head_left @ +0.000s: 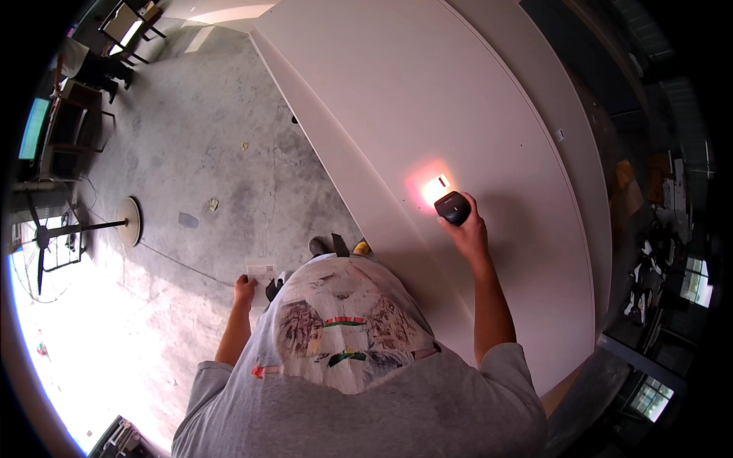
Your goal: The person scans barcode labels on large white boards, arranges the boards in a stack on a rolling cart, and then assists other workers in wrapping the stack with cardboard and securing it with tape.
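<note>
My right hand (471, 235) is wrapped round a black handheld barcode scanner (452, 208). Its bright, reddish light falls on a small white label (437, 185) stuck to a large white panel (427, 91), and the glare hides most of that label. The scanner's front end is close to the label; whether they touch, I cannot tell. Down at my left side, my left hand (244, 290) pinches a white printed paper sheet (262, 272) by its edge, above the concrete floor.
More pale boards lie beyond the panel's right edge, one with a small label (560, 135). A pedestal fan (40, 237) with a round base (131, 221) stands on the left. A person (95, 69) and a chair (124, 29) are far left. Scraps (213, 204) dot the floor.
</note>
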The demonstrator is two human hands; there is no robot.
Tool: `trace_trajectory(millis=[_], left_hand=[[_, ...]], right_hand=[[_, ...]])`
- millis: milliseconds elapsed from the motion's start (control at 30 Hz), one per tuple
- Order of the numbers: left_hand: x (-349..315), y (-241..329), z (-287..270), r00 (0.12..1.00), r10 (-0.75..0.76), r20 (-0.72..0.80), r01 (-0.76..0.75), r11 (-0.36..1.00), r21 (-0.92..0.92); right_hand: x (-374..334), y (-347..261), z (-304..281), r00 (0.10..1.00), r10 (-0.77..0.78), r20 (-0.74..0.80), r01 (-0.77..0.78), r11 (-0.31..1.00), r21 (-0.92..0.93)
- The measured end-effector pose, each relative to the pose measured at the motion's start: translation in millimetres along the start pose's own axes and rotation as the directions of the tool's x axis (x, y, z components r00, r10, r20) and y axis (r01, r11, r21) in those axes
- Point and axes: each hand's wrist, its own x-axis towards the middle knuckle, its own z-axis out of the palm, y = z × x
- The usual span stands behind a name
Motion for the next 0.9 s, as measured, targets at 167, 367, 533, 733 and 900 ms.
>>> trace_trajectory(millis=[167,367,533,733,900], left_hand=[[-3.0,2.7,0.6,1.000,-0.005,-0.009,0.005,1.000,-0.006],[1.4,-4.1,1.4,1.000,-0.017,-0.003,0.017,1.000,-0.022],[5.0,-7.2,3.0,1.000,-0.018,-0.005,0.018,0.999,-0.026],[4.0,-2.3,3.3,1.000,-0.011,-0.002,0.011,1.000,0.019],[2.2,0.9,5.0,1.000,-0.024,0.012,0.025,0.999,-0.027]], right_hand=[[0.0,0.3,0.1,1.000,0.007,-0.001,-0.007,1.000,-0.021],[0.6,1.7,-0.6,1.000,0.010,0.013,-0.010,1.000,-0.024],[0.9,-1.1,-1.6,1.000,-0.006,0.010,0.006,1.000,-0.029],[1.8,2.0,-1.1,0.999,-0.044,0.005,0.044,0.999,-0.026],[2.2,-0.8,-1.9,0.998,-0.063,0.010,0.063,0.998,-0.003]])
